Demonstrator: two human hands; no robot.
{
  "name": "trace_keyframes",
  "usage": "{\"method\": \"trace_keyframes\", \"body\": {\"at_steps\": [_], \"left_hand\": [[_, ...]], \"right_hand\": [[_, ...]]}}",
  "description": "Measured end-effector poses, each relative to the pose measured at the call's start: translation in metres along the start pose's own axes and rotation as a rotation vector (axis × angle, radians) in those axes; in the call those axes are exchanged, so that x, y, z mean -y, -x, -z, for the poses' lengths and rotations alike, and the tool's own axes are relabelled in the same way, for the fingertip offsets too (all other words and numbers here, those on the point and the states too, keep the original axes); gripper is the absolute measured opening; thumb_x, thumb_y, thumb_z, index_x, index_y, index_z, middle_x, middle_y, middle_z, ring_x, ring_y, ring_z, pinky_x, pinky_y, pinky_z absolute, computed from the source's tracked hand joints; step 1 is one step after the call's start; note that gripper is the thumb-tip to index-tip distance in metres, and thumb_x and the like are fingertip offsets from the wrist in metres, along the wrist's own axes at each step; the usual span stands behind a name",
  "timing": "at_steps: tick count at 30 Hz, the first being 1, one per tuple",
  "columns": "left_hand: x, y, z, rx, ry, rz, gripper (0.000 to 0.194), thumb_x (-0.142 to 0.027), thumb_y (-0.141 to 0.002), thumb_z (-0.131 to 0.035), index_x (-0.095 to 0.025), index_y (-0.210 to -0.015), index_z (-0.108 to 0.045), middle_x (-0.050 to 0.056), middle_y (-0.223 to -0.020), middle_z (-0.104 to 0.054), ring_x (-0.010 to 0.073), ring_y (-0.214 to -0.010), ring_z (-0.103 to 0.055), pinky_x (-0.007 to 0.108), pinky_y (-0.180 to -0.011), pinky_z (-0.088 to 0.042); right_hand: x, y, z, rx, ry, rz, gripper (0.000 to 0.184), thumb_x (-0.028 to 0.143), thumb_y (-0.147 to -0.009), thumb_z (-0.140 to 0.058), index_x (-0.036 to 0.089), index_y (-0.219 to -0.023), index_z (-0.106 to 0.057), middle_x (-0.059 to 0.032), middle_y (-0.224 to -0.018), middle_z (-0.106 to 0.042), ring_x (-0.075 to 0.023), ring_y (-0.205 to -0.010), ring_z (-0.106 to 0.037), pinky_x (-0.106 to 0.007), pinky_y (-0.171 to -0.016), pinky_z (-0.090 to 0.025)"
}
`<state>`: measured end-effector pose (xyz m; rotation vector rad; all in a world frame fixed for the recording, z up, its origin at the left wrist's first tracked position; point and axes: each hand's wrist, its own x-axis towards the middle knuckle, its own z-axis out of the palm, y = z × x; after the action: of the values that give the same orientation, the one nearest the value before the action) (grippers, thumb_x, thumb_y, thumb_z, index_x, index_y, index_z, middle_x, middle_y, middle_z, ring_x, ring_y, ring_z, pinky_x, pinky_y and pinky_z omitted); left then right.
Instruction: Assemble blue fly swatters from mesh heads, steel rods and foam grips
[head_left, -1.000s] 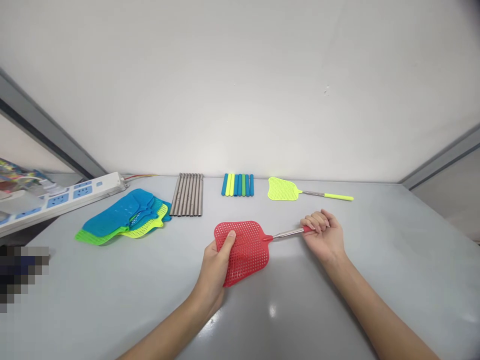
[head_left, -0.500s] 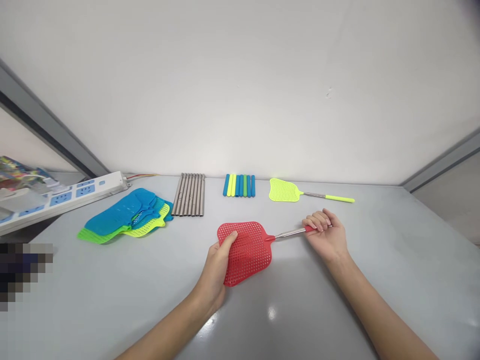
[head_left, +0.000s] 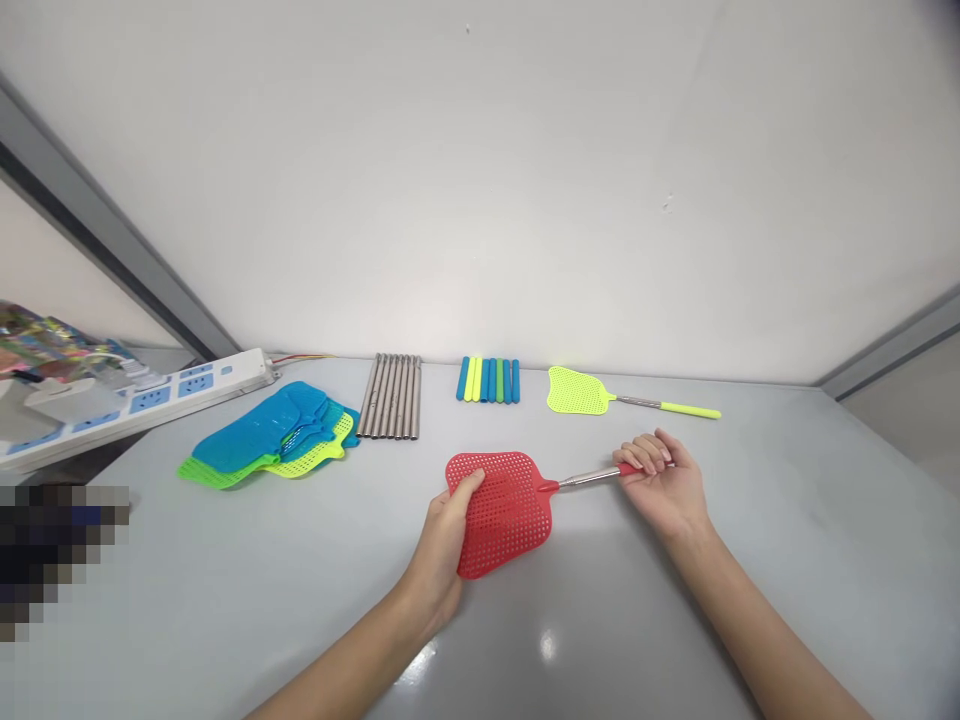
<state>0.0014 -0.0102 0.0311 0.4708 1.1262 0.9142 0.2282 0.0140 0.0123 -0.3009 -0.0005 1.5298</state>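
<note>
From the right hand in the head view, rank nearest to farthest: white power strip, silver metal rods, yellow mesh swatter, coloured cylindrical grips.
1. Yellow mesh swatter, just beyond the right hand.
2. Coloured grips, left of the swatter.
3. Silver rods, left of the grips.
4. White power strip, far left.

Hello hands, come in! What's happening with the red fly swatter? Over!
Left hand pinching red mesh head. Right hand gripping red handle. Metal rod joins them. Nothing blocking swatter.
</note>
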Motion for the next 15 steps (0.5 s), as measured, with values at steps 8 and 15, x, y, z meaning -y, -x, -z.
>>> {"method": "trace_keyframes", "body": {"at_steps": [8, 15], "left_hand": [[0.0034, -0.0012, 0.0042, 0.066, 0.036, 0.01, 0.039, -0.045, -0.068, -0.054, -0.012, -0.089, -0.06, 0.013, -0.089, -0.064, 0.0242, -0.073, -0.061, 0.031, -0.06, -0.048], [0.0039, -0.0021, 0.0062, 0.086, 0.055, 0.016, 0.04, -0.045, -0.069, -0.053, -0.013, -0.091, -0.06, 0.013, -0.089, -0.063, 0.0235, -0.072, -0.061, 0.029, -0.056, -0.047]], "right_hand": [[-0.0009, 0.0, 0.0002, -0.009, -0.027, -0.007, 0.031, 0.013, -0.077, -0.04, 0.019, -0.054, -0.021, 0.0071, -0.045, -0.018, -0.0078, -0.039, -0.023, -0.023, -0.043, -0.034], [-0.0013, -0.0011, 0.0016, -0.025, -0.013, -0.01, 0.03, 0.012, -0.077, -0.04, 0.019, -0.055, -0.021, 0.0073, -0.046, -0.019, -0.0078, -0.04, -0.024, -0.023, -0.043, -0.034]]}}
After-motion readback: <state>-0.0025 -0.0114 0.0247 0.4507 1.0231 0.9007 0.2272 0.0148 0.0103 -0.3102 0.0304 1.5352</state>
